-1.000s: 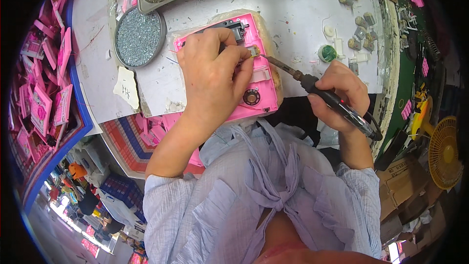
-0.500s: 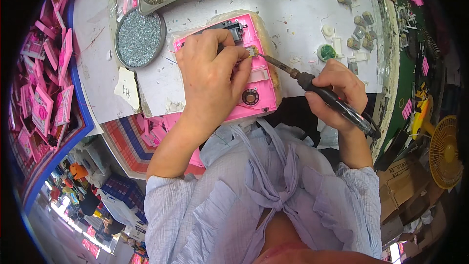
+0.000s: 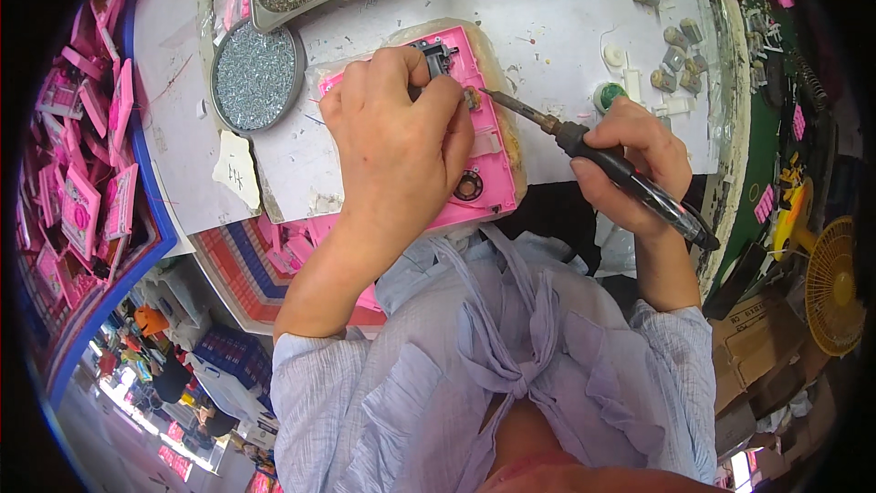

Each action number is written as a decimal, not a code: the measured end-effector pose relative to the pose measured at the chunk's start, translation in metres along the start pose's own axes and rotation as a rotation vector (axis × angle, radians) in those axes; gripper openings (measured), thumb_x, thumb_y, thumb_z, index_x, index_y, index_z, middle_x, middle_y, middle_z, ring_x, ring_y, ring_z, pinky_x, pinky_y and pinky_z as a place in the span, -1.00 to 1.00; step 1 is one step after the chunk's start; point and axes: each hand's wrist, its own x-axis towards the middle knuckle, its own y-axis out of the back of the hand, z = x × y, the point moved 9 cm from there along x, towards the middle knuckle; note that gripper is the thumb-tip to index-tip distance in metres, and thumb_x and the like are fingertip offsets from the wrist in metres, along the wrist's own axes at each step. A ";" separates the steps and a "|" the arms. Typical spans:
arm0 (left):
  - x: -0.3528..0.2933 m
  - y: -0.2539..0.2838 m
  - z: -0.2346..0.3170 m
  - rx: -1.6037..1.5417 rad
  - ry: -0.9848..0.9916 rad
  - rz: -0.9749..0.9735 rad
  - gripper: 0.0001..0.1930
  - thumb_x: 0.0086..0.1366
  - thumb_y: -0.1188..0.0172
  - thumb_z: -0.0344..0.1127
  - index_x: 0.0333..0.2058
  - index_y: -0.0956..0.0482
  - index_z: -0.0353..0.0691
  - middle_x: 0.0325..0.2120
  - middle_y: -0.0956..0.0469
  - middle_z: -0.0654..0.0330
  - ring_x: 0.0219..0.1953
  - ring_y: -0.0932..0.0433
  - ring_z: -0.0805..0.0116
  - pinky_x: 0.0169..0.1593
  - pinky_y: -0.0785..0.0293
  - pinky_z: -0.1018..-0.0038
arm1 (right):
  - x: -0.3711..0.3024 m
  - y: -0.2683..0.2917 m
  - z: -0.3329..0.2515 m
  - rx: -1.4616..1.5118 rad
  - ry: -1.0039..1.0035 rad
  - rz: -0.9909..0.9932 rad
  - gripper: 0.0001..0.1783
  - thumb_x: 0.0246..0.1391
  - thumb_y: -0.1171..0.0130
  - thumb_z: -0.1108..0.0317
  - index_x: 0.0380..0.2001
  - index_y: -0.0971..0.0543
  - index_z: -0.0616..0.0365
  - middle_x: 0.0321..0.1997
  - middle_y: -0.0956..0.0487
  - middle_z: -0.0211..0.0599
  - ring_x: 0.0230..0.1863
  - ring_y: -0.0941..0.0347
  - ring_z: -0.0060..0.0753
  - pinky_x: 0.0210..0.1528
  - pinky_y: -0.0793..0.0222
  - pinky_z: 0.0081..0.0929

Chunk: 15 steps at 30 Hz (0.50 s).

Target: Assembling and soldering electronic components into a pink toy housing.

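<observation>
The pink casing (image 3: 497, 167) lies open on a beige pad (image 3: 515, 141) on the table (image 3: 557, 41), just in front of the person's chest. Inside it, near the middle of the right side, a small motor-like part (image 3: 473, 99) shows its yellowish end; above it sits a dark grey module (image 3: 438, 58), and below it a round black part (image 3: 468, 185) with a coppery centre.

The left hand (image 3: 397, 141) covers much of the casing, its fingers curled down beside the motor-like part (whether they pinch it I cannot tell, as the knuckles hide the grip). The right hand's (image 3: 641, 164) fingers are closed around the handle of a soldering iron (image 3: 577, 140), whose tip points at that same end; contact is too small to make out.

I judge the step in hand to be soldering at this part. The next move calls for a steady left hand and a precisely placed tip, kept off the pink plastic and the nearby fingers.

Farther out, a small green-filled pot (image 3: 610, 95) stands near the right hand, loose motors (image 3: 673, 58) lie beyond it, and a round tray of screws (image 3: 256, 73) sits left of the casing.
</observation>
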 end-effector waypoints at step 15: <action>0.007 0.000 0.000 0.057 0.012 -0.069 -0.87 0.05 -0.35 -0.34 -0.38 -0.62 -0.12 -0.32 -0.40 0.21 -0.22 -0.40 0.18 -0.12 -0.19 0.27 | 0.000 -0.001 0.004 0.033 -0.036 0.003 -0.68 -0.13 -0.45 0.47 -0.26 -0.57 0.13 -0.54 -0.51 -0.36 -0.57 -0.39 -0.41 -0.53 -0.26 -0.51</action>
